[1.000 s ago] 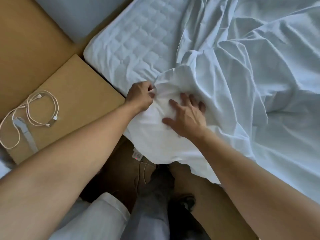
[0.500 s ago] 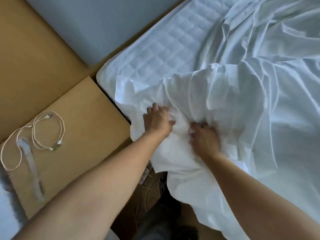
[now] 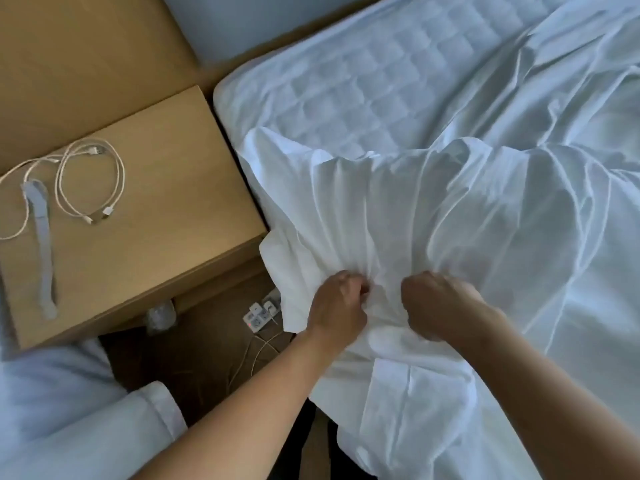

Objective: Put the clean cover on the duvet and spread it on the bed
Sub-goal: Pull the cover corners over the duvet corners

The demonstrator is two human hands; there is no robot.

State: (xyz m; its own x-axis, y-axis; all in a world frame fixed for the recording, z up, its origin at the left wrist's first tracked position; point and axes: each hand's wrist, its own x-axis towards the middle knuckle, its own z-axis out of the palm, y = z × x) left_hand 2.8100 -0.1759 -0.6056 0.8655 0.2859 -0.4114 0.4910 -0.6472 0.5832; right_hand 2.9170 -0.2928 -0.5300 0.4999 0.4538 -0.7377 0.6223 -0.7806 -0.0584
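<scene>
Hands both at near edge of bed (image 3: 363, 81), side by side, close but apart. Left hand (image 3: 337, 306) clenched round a gather of white cover (image 3: 450, 209). Right hand (image 3: 440, 306) likewise, fist down, fingers buried in the cloth. Pleats fan out from the two fists toward the middle of the bed.

Cover: heaped on near part of the bed, far edge humped up, near part hanging off the bed side toward the floor (image 3: 194, 358). Quilted top of bed lies bare beyond it, toward the head end. More crumpled white bedding to the right; cover or duvet, can't tell which. No clear sight of a duvet inside the cover.

Step in hand, as I judge it: working the cover, i.e. gathering it to find the opening or a corner, or bunching it to feed over the duvet. Early-to-mid task; nothing spread flat yet.

Next move prob. needs: firm hold w/ both fists, find the open end, part the layers, then draw the cloth along the bed w/o dragging the hanging part on the floor.

Beside bed: wooden tabletop (image 3: 156, 202) w/ coiled white cables (image 3: 90, 181) & grey strap (image 3: 41, 237). Power strip (image 3: 259, 311) on the floor below.
</scene>
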